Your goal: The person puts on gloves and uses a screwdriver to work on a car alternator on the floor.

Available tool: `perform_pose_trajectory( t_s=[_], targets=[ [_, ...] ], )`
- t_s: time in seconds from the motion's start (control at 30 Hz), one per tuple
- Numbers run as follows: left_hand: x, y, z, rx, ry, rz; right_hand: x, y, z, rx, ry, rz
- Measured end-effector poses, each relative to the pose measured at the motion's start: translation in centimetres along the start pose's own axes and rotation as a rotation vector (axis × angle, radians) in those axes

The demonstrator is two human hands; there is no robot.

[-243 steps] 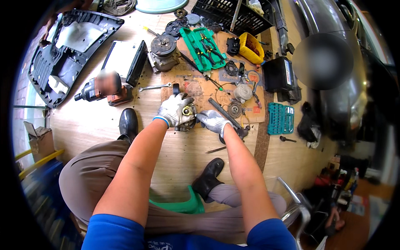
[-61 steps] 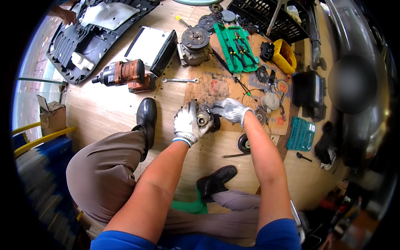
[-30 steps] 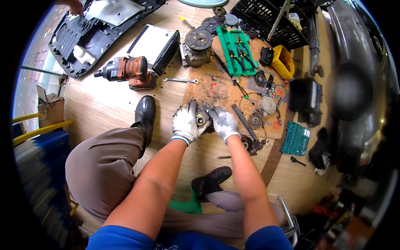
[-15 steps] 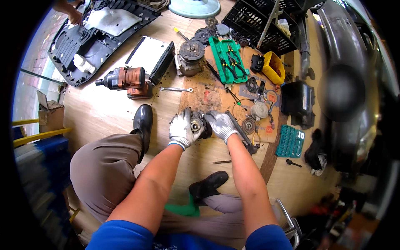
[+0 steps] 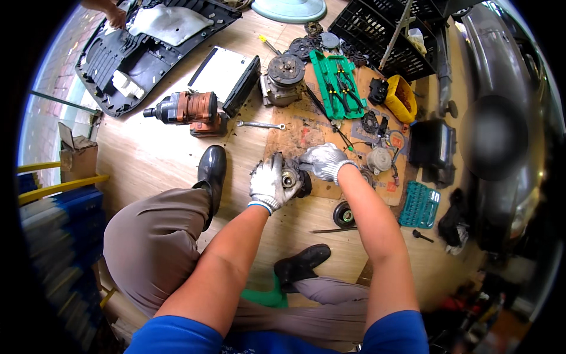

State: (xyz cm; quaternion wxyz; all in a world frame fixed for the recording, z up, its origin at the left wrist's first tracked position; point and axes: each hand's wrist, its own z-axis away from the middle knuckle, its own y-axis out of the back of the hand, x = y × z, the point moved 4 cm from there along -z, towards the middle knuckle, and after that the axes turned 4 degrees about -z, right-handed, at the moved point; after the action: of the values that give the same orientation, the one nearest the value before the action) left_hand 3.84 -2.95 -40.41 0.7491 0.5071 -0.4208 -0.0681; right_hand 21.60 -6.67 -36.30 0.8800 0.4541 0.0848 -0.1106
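Observation:
My left hand (image 5: 270, 184), in a white knit glove, lies over a greasy compressor-like metal part (image 5: 288, 179) on the floor, fingers wrapped around its left side. A shiny ring-shaped hub faces up beside the thumb. At the part's upper right, my gloved right hand (image 5: 325, 161) is closed, fingertips pinched together against its edge; anything between them is hidden. Below the right wrist lies a black pulley (image 5: 343, 215), next to a thin metal rod (image 5: 330, 230). A compressor (image 5: 285, 72) stands upright farther off, and a combination wrench (image 5: 260, 125) lies left of the cardboard (image 5: 295, 138).
A cordless impact wrench (image 5: 191, 109) lies at left. Ahead are a green plier case (image 5: 336, 88), a yellow container (image 5: 402, 97) and a black crate (image 5: 380, 38). A teal socket set (image 5: 420, 205) sits at right. Another person's hand (image 5: 115, 16) works at upper left.
My right hand has turned and closed at the part's edge, its forearm swinging right. The long grey tool beside it no longer shows; the black pulley now does. The view has shifted slightly.

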Motion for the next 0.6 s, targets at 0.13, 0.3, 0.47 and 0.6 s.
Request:
perform_pose_trajectory(
  t_s=[0.13, 0.3, 0.47, 0.6],
  targets=[
    [-0.2, -0.2, -0.1, 0.079, -0.061, -0.014, 0.1, -0.2, 0.2, 0.034, 0.008, -0.020],
    [-0.1, -0.6, -0.4, 0.008, -0.021, 0.017, 0.0, -3.0, 1.4, 0.223, -0.063, -0.016],
    [-0.4, -0.8, -0.2, 0.071, -0.025, -0.022, -1.5, -4.9, 1.7, 0.377, -0.229, -0.151],
    [-0.8, -1.4, 0.5, 0.107, -0.012, -0.041, -3.0, -7.1, 2.2, 0.434, -0.432, -0.277]
  ],
)
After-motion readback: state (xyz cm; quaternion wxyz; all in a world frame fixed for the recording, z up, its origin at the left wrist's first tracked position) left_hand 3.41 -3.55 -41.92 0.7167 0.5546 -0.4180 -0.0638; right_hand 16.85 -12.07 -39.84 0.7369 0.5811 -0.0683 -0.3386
